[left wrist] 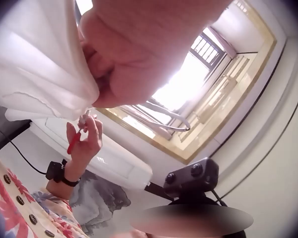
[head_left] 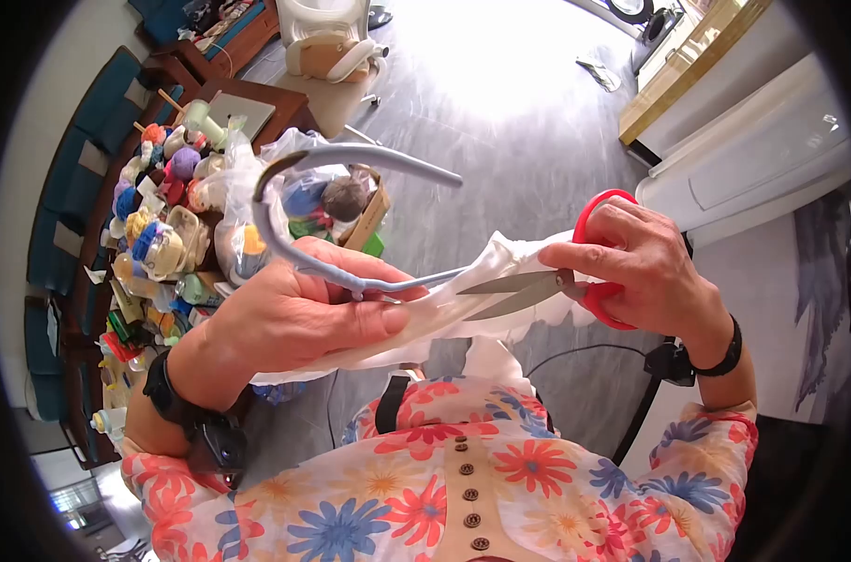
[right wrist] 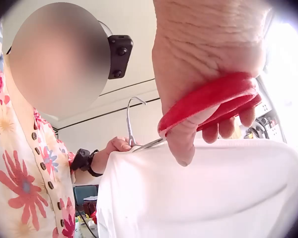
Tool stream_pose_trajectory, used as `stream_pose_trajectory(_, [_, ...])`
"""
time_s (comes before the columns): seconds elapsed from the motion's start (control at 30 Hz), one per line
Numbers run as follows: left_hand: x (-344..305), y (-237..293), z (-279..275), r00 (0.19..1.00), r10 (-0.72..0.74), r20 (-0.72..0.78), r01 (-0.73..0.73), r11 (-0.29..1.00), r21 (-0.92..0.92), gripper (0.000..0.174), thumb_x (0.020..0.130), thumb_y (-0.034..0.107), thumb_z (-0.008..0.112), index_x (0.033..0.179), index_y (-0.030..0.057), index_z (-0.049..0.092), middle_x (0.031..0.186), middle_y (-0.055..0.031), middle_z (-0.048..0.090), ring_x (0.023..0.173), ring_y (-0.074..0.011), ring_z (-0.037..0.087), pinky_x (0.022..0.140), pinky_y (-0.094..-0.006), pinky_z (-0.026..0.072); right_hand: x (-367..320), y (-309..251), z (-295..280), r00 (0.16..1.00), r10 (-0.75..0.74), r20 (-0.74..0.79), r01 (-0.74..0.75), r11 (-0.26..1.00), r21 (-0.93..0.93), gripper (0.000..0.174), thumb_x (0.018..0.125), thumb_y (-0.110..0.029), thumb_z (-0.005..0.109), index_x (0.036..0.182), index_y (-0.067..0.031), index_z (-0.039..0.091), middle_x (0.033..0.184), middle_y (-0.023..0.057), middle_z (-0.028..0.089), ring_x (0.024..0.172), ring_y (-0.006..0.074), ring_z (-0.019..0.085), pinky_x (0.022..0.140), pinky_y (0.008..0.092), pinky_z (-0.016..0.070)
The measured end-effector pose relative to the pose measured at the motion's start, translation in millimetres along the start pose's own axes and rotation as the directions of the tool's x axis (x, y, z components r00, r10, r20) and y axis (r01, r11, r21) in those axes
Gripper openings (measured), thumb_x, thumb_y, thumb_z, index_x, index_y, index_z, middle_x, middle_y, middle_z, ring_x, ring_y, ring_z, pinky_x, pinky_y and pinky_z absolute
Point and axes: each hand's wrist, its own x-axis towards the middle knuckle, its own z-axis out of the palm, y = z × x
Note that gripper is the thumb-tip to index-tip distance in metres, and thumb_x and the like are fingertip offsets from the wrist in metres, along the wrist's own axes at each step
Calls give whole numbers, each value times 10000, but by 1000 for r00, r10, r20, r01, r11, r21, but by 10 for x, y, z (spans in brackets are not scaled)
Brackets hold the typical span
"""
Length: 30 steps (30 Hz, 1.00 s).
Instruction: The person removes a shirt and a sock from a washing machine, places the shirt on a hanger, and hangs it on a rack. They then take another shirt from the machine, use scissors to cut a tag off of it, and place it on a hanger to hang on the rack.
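Observation:
My left hand (head_left: 280,314) grips the base of a grey hanger (head_left: 388,159) together with the edge of a white cloth (right wrist: 193,188). The hanger's curved hook rises above that hand. My right hand (head_left: 641,262) holds red-handled scissors (head_left: 514,292), with fingers and thumb through the loops. Their blades stand apart, tips pointing left toward the left hand, overlapping the cloth just beside the hanger's neck. In the right wrist view the cloth hangs down broadly under the scissors. Most of the hanger's body is hidden by the cloth.
On the left, a wooden table holds a crowded pile of yarn balls (head_left: 184,164), bottles and plastic bags. A white chair (head_left: 327,56) stands beyond it on the grey floor (head_left: 482,122). A white cabinet-like appliance (head_left: 753,169) is at the right, and a black cable runs below the hands.

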Motion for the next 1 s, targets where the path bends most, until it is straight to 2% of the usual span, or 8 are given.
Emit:
stream_pose_trajectory(0.3, [820, 526, 214, 999, -7, -50, 11, 996, 86, 231, 783, 61, 642, 997, -22, 612, 711, 15, 584, 618, -7, 489, 507, -137, 370, 110, 1159, -250, 993, -116, 8, 116, 992, 40, 483, 575, -113, 723, 1022, -245, 599, 734, -9, 499, 689, 158, 536, 596, 301, 466])
stream_pose_trajectory(0.47, [1136, 753, 365, 994, -48, -96, 55, 996, 76, 225, 792, 52, 630, 1004, -20, 607, 688, 27, 566, 601, -6, 478, 489, -138, 356, 152, 1627, -345, 984, -181, 7, 179, 978, 108, 498, 577, -105, 725, 1036, -244, 591, 743, -13, 500, 692, 157, 533, 594, 297, 464])
stream_pose_trajectory(0.63, [1377, 833, 466, 993, -31, -118, 39, 997, 69, 227, 789, 52, 634, 1003, -18, 607, 692, 23, 567, 601, -11, 483, 490, -141, 365, 144, 1936, -440, 972, -236, -5, 236, 968, 82, 507, 583, -118, 727, 1052, -244, 580, 753, -13, 506, 695, 153, 529, 591, 296, 462])
stream_pose_trajectory(0.9, [1661, 909, 570, 990, 32, -140, -14, 992, 128, 233, 776, 68, 652, 989, -19, 614, 765, -8, 611, 676, -30, 526, 574, -145, 422, 103, 2273, -493, 962, -274, 4, 271, 955, 119, 522, 573, -116, 732, 1056, -240, 576, 764, -11, 510, 712, 155, 528, 584, 302, 466])
stream_pose_trajectory(1.0, [1674, 939, 611, 989, -19, -144, 36, 993, 117, 229, 773, 72, 657, 980, -17, 619, 770, -10, 614, 685, -34, 530, 589, -149, 428, 68, 2290, -492, 958, -286, 4, 283, 950, 129, 531, 562, -114, 734, 1054, -232, 577, 768, -11, 512, 718, 154, 533, 580, 301, 471])
